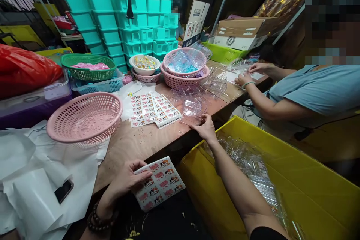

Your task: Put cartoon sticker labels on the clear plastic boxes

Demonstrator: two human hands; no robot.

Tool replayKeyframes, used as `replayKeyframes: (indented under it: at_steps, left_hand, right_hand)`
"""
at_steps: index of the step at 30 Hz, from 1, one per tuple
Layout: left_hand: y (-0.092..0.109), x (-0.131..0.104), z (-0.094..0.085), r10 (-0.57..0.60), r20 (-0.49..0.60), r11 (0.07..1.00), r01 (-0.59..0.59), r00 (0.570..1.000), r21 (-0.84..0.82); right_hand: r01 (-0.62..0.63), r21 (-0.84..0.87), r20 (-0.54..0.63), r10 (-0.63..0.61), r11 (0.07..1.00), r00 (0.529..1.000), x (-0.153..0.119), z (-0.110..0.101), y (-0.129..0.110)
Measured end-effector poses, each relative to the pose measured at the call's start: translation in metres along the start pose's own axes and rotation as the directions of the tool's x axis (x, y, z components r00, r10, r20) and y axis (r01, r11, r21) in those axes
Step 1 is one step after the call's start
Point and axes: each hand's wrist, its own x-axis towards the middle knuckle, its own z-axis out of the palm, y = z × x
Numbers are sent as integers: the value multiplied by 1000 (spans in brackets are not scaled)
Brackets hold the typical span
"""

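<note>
My left hand [131,176] is closed on a sticker sheet [160,183] printed with cartoon cats and pink lettering, thumb on its printed face. The sheet is tilted over my lap, in front of the table edge. At that edge, my right hand [206,129] pinches the rim of a clear plastic box [192,110], its thumb and fingers on the near side. More sticker sheets [167,110] lie on the table just left of the box. Below my right forearm, a yellow bin [281,153] holds several clear plastic boxes [250,161].
An upright pink basket [84,116] stands at the left, near white paper with a phone [64,191] on it. Filled baskets [184,78] and stacked teal bins [135,15] are behind. At the right, a co-worker's hands [249,75] handle something clear.
</note>
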Motion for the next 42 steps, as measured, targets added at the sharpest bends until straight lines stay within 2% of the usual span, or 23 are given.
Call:
replayKeyframes:
  at_steps: [2, 4, 5, 7, 9, 12, 14, 16, 18, 19, 20, 22, 24, 25, 28, 31, 33, 35, 38, 39, 40, 42]
  left_hand:
    - [-7, -2, -1, -1, -39, 999, -1, 999, -36]
    - [-10, -5, -3, -9, -77, 1000, 7, 997, -24]
    - [-9, -7, -5, -12, -94, 1000, 12, 996, -2]
    - [-3, -12, -8, 3, -133, 998, 5, 991, 59]
    - [5, -18, -12, 27, -174, 990, -3, 984, 138]
    - [15, -25, -19, 70, -186, 974, -27, 980, 224]
    - [19, -29, -24, 97, -181, 966, -49, 979, 254]
    - [20, -30, -29, 124, -171, 954, -70, 978, 292]
    - [20, -29, -33, 145, -139, 935, -89, 980, 343]
    - [19, -27, -34, 155, -118, 924, -102, 981, 369]
    - [19, -25, -35, 167, -96, 912, -117, 981, 394]
    - [18, -21, -34, 187, -58, 885, -142, 981, 443]
    - [18, -18, -33, 199, -31, 863, -160, 980, 480]
    - [19, -17, -32, 201, -18, 854, -166, 979, 493]
    - [21, -17, -29, 216, 2, 846, -188, 976, 499]
    - [25, -18, -27, 220, -4, 830, -185, 975, 526]
    - [27, -18, -27, 200, 3, 816, -169, 980, 553]
    - [27, -17, -27, 178, 12, 826, -156, 984, 541]
    - [21, -12, -33, 96, 91, 926, -122, 991, 357]
    - [18, -10, -35, 57, 146, 958, -95, 988, 269]
    - [14, -8, -38, 27, 202, 979, -67, 979, 193]
    - [9, -5, -42, 3, 268, 993, -35, 963, 116]
  right_hand:
    - [6, 68, 64, -10, 998, 998, -12, -4, -8]
    - [7, 130, 204, -34, 991, 978, -28, 0, -24]
    - [4, 155, 297, -51, 988, 953, -36, 7, -35]
    - [-8, 184, 494, -85, 983, 865, -52, 28, -59]
    - [-21, 180, 650, -103, 983, 753, -63, 53, -83]
    - [-5, 131, 774, -99, 991, 625, -67, 83, -110]
    - [46, 89, 802, -99, 995, 589, -63, 91, -121]
    - [118, 49, 786, -111, 992, 609, -61, 88, -125]
    - [209, 50, 704, -183, 977, 686, -65, 76, -125]
    - [266, 78, 663, -249, 961, 706, -70, 68, -123]
    - [325, 125, 646, -325, 937, 690, -76, 59, -121]
    - [411, 241, 677, -456, 879, 578, -92, 43, -115]
    - [422, 308, 733, -496, 853, 467, -104, 31, -109]
    - [408, 315, 750, -488, 857, 447, -108, 28, -106]
    - [338, 302, 772, -437, 891, 462, -110, 27, -100]
    - [265, 317, 795, -407, 911, 450, -107, 32, -98]
    - [227, 346, 807, -412, 910, 423, -108, 33, -99]
    - [272, 386, 776, -470, 881, 421, -111, 30, -99]
    - [472, 463, 608, -657, 750, 446, -114, 21, -97]
    - [490, 506, 532, -704, 710, 470, -112, 20, -95]
    - [465, 556, 457, -721, 689, 521, -108, 20, -94]
    - [336, 636, 332, -639, 695, 693, -95, 30, -91]
